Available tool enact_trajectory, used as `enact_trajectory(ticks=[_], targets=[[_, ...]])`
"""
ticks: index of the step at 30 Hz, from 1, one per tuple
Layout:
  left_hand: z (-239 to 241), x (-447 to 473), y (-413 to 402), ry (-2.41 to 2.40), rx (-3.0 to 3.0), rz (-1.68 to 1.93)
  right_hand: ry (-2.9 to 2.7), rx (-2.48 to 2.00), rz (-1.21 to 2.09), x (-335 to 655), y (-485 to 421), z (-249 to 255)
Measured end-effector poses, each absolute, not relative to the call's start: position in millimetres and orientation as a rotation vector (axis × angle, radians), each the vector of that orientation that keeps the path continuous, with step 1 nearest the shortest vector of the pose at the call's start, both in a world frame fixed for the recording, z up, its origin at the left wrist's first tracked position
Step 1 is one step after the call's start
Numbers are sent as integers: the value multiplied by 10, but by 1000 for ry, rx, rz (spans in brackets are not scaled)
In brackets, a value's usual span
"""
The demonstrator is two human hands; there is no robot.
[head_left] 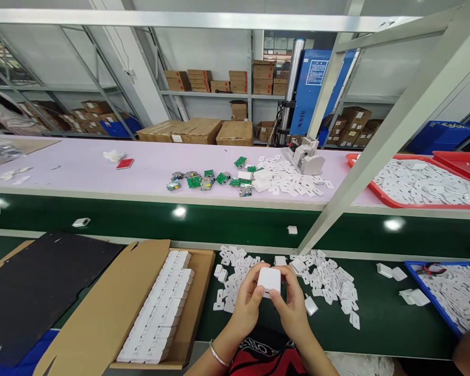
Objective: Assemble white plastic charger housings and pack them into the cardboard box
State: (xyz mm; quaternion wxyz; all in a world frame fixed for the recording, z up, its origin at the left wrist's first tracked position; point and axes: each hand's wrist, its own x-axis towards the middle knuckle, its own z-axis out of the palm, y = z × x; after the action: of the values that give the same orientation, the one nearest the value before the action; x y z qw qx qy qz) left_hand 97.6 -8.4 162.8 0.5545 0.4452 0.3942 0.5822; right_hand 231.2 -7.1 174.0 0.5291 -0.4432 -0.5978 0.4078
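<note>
Both my hands hold one small white square charger block [269, 279] just above the green table's near edge. My left hand [247, 303] grips its left side with thumb and fingers, a bangle on that wrist. My right hand [292, 305] pinches its right side. Just beyond the hands lies a heap of small white plastic pieces [329, 279] on the green mat. To the left, an open cardboard box [198, 313] holds rows of white blocks [162, 313] packed side by side.
A black sheet [39, 287] lies at far left. A blue tray of white pieces [454, 292] sits at right, a red tray [415, 183] beyond it. Green circuit boards [203, 180] and a small white machine [305, 156] rest on the far pink table. A slanted metal post [360, 156] crosses the bench.
</note>
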Motion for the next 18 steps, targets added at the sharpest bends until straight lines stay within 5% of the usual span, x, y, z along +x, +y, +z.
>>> enact_trajectory(ticks=[10, 18], targets=[[1623, 875, -123, 933, 1163, 1190, -1428, -1097, 970, 2334, -51, 1711], [1482, 853, -88, 994, 1160, 1367, -1482, -1060, 1053, 2299, -43, 1680]])
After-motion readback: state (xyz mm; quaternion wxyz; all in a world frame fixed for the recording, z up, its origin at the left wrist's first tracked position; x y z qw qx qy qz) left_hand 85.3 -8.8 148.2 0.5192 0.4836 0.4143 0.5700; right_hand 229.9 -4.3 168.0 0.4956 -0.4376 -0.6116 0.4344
